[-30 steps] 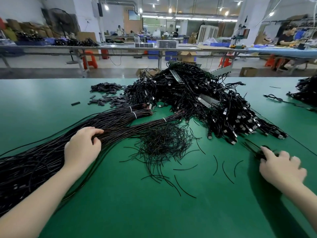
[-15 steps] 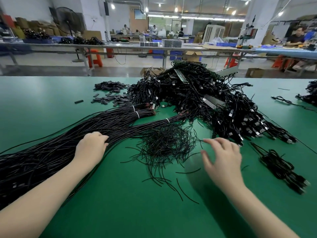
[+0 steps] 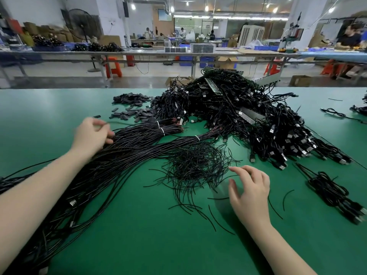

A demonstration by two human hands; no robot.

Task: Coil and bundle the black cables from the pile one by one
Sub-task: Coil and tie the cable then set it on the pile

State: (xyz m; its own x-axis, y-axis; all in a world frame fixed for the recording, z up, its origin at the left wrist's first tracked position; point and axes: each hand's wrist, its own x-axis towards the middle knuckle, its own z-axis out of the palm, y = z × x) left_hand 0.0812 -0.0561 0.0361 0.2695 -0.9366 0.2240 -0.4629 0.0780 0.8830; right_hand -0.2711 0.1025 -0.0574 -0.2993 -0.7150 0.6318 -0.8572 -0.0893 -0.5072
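Left hand: the left hand sits on the long straight cables toward the left edge of the worktop; its fingers are curled and blurred, and they seem to pinch a single strand lifted off the sheaf, though the grip cannot be told for certain.
Right hand: the right hand hovers low over the green surface near the front edge, fingers spread and loosely bent, holding nothing.
Tie pile: thin black twist ties lie in a loose heap just beside the right hand's fingertips, with stray pieces scattered around it.
Cable sheaf: runs from the near left corner toward the middle, bound by white ties at its far end.
Coiled pile: a tall heap of bundled cables with USB plugs fills the far middle.
Finished bundle: one coiled cable lies apart near the right edge.
Small parts: dark flat pieces spread near the far edge.
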